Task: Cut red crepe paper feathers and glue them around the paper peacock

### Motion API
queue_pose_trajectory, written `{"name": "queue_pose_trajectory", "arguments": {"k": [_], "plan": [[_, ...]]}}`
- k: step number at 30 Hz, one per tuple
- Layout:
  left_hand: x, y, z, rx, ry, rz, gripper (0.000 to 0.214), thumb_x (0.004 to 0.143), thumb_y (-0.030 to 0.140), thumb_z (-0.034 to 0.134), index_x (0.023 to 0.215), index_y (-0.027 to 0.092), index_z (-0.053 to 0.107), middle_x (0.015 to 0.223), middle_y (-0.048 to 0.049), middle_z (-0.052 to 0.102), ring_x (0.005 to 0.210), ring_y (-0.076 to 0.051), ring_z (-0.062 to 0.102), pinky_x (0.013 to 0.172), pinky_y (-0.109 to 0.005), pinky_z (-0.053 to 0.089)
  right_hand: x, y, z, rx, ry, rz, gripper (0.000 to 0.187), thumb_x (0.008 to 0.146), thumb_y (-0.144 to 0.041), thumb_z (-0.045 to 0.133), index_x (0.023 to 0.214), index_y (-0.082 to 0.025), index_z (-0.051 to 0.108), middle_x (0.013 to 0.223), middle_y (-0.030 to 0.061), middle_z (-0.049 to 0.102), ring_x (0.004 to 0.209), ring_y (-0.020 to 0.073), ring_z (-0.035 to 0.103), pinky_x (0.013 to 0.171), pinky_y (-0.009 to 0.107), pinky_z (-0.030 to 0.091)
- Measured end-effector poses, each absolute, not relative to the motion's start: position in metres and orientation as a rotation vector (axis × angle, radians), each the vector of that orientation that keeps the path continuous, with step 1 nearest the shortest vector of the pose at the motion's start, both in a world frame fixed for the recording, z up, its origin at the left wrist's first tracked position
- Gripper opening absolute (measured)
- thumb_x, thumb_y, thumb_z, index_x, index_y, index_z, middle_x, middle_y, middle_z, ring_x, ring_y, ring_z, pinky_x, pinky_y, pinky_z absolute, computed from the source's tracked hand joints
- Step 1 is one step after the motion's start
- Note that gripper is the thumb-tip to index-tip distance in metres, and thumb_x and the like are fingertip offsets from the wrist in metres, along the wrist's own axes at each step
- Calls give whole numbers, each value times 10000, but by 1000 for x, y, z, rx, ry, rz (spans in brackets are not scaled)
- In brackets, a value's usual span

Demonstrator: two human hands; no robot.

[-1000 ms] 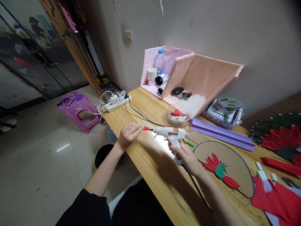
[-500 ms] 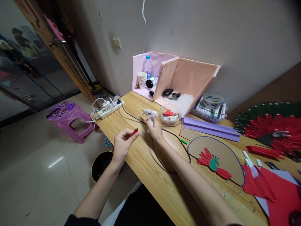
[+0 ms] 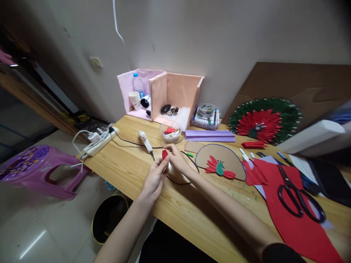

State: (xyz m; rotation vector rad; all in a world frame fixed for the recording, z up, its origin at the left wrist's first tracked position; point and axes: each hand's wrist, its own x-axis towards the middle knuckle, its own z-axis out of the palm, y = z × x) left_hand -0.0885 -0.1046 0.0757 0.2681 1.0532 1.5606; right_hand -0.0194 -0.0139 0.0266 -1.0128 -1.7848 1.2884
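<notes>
Pinched between the thumb and fingers of my left hand is a small red piece, like a petal of cloth or foam. My right hand meets it from the other side, fingers closed at the piece's edge. Just beyond my hands a white glue gun lies on the wooden table, its black cord trailing. Farther right, a half-round cardboard carries a green bird shape with red petals.
Behind stand a clear bowl of scraps and pink and peach partitions. At left are a power strip, a purple stool and a bin. Black scissors lie on red sheet material at right.
My right hand has let go of the glue gun, now lying on the table, and joined my left hand at the red piece. The view has turned right.
</notes>
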Motion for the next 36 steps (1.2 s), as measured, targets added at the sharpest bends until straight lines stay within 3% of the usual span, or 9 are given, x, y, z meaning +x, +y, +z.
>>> {"name": "queue_pose_trajectory", "arguments": {"k": [2,4,8,15,20,28,36], "plan": [[-66,-98,75,179,970,1498,355,478,324,857,708,145,655,655,48,555,543,-18,430,548,-162,323,34,-32,38,-946,-1505,1593,226,864,-405,450,826,-195,525,781,28,588,715,165,580,689,318,479],[-35,-91,73,148,935,1442,368,466,337,862,698,151,645,639,60,541,524,-11,407,529,-168,296,83,-49,49,-916,-1370,1646,261,843,-449,510,797,-194,540,771,15,600,690,143,580,684,296,479],[37,-80,68,168,862,1274,390,493,401,844,743,171,654,679,55,572,574,-25,439,546,-186,282,149,-64,60,-977,-1291,1423,243,734,-408,682,809,-189,607,779,9,616,737,142,583,723,278,478],[118,-76,55,187,876,1226,396,480,423,835,750,184,672,674,47,581,570,-46,422,528,-197,273,209,-63,39,-1096,-1060,1249,291,649,-421,740,764,-189,608,757,14,626,747,163,608,737,302,516],[135,-80,42,257,936,1264,370,492,391,828,782,193,709,823,2,670,691,-81,532,618,-196,360,226,-67,26,-1141,-1016,1229,304,625,-406,751,774,-184,606,774,30,648,742,172,625,756,328,530],[144,-77,35,342,968,1248,417,451,411,840,752,151,713,624,20,630,533,-60,490,597,-199,388,226,-61,16,-1118,-820,1275,299,602,-368,757,758,-192,572,737,9,645,717,157,627,709,300,526],[110,-72,28,666,1052,1102,434,557,379,806,936,188,717,917,-59,698,750,-129,602,678,-230,439,239,-52,7,-1175,-1024,1049,284,661,-377,721,838,-181,615,793,21,645,722,148,611,736,300,502]]}}
